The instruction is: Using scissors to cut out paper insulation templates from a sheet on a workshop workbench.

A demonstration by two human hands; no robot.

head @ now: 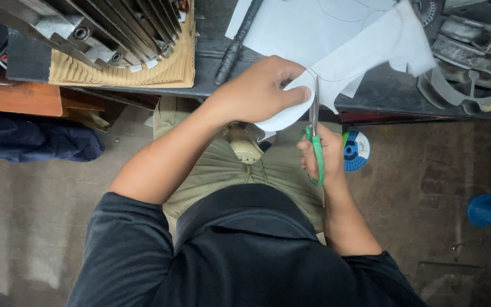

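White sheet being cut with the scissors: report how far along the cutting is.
Done: the white sheet already has curved, notched edges cut along its lower right side. In hand: the left hand pinches a rounded flap of it while the right hand works the green-handled scissors, blades up in the paper. Left: a pencilled curve near the sheet's top looks uncut.

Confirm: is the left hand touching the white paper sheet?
Touching. Head view shows the left hand pinching the white paper sheet, thumb pressed on its curved edge beside the scissors.
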